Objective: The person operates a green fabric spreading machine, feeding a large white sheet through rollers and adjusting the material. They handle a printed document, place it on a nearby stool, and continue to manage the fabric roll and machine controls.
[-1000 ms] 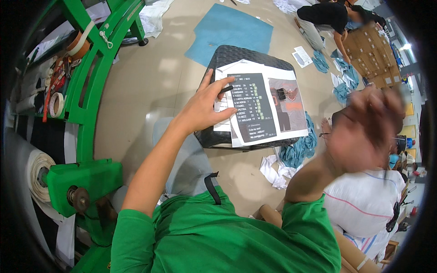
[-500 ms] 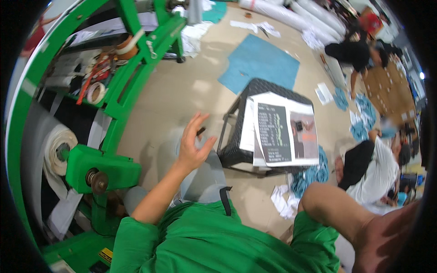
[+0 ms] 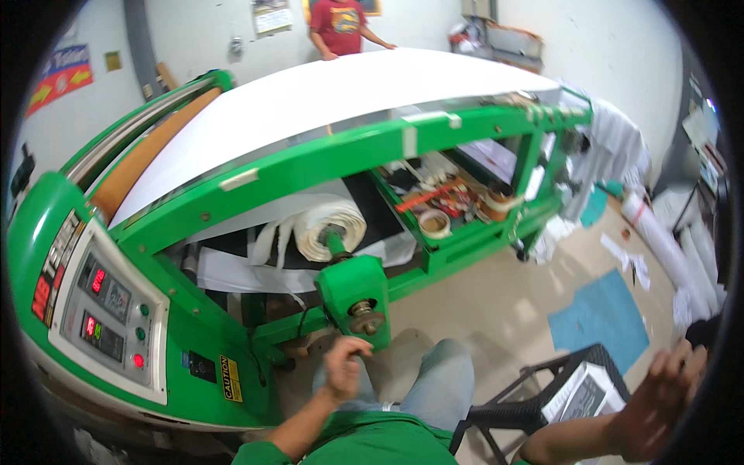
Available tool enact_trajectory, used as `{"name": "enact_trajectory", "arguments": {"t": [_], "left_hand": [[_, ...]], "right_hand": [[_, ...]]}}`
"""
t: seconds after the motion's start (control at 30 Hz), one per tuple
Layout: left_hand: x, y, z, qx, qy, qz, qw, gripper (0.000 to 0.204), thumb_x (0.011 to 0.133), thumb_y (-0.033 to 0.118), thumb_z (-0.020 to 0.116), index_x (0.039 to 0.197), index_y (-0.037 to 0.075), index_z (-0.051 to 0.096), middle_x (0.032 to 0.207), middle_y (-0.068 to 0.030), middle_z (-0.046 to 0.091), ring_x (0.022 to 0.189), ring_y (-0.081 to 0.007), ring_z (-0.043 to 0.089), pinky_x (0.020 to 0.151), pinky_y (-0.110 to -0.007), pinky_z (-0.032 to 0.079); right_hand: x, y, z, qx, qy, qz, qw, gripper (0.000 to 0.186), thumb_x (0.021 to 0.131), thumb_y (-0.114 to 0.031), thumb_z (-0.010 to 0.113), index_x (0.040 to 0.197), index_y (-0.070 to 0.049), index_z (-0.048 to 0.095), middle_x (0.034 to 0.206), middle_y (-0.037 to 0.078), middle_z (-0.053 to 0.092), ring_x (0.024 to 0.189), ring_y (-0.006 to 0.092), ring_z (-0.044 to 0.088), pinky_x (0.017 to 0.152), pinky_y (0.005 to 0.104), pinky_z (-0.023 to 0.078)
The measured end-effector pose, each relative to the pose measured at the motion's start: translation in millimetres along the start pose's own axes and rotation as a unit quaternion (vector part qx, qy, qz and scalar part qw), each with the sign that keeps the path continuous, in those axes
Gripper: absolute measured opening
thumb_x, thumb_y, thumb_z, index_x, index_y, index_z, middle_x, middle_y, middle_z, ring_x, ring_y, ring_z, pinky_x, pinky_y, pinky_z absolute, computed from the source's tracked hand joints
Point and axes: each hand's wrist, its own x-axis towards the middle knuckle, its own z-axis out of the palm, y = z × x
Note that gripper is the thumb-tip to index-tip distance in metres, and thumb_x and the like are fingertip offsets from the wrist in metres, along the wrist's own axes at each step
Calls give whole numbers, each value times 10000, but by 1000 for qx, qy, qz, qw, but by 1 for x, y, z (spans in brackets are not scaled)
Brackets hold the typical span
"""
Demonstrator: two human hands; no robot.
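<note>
My left hand [image 3: 343,370] is above my lap, just below the round knob [image 3: 366,319] on the green machine's roll holder. Its fingers curl round a small dark object, too small to name. My right hand [image 3: 665,399] is raised at the lower right, blurred, fingers loosely apart, with nothing visible in it. Beside it stands a black woven-pattern stool [image 3: 521,411] bearing printed sheets [image 3: 587,397], partly behind my right forearm. The large green machine [image 3: 306,174] has a wide white sheet [image 3: 333,101] over its top and a control panel [image 3: 112,310] at left.
A white roll [image 3: 329,232] sits under the machine's table, near a tray of tools and tape [image 3: 446,205]. A person in red [image 3: 339,27] stands at the far side, hands at the sheet. Blue fabric [image 3: 597,318] and wrapped rolls [image 3: 659,236] lie on the floor.
My view has swung left to the machine, so the stool and floor fabric now sit at the right. My left hand's fingers have curled in. My right hand has come into view.
</note>
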Motion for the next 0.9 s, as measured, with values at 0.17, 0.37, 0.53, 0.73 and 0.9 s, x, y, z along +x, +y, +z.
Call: {"name": "enact_trajectory", "arguments": {"t": [0.17,0.37,0.53,0.73,0.9], "left_hand": [[125,92,-142,222,290,264,893,440,1031,452,537,1011,20,453,954,-139,601,867,-233,567,857,-382,462],[291,150,-269,493,281,83,819,694,877,461,795,1212,-57,477,1238,-253,609,1171,-341,615,1035,-438,456],[328,103,-305,574,99,-214,784,844,914,664,632,1206,-81,363,1204,-337,571,1204,-424,570,1058,-423,433],[314,98,-301,599,78,-324,728,781,938,682,555,1242,-21,402,1163,-354,629,1150,-497,612,1023,-505,456],[320,107,-282,574,130,-351,728,646,957,589,607,1165,1,438,1116,-272,606,1069,-380,562,969,-464,439]], "right_hand": [[42,91,25,-91,-201,-54,974,450,1104,-240,448,1460,33,484,1073,111,662,637,64,477,565,217,405],[183,247,97,-342,-276,-142,887,391,1096,-265,497,1458,-132,565,1102,117,727,624,72,571,576,226,474],[330,441,54,-492,-335,-107,796,420,1054,-379,577,1353,-89,632,1030,153,741,806,191,718,737,320,555],[470,666,-55,-695,-386,-119,595,427,1042,-298,556,1378,-34,580,1293,274,645,1211,403,631,1032,448,480],[493,745,-69,-707,-437,-23,555,518,1053,-340,524,1415,31,536,1392,275,583,1299,439,548,1080,464,437]]}}
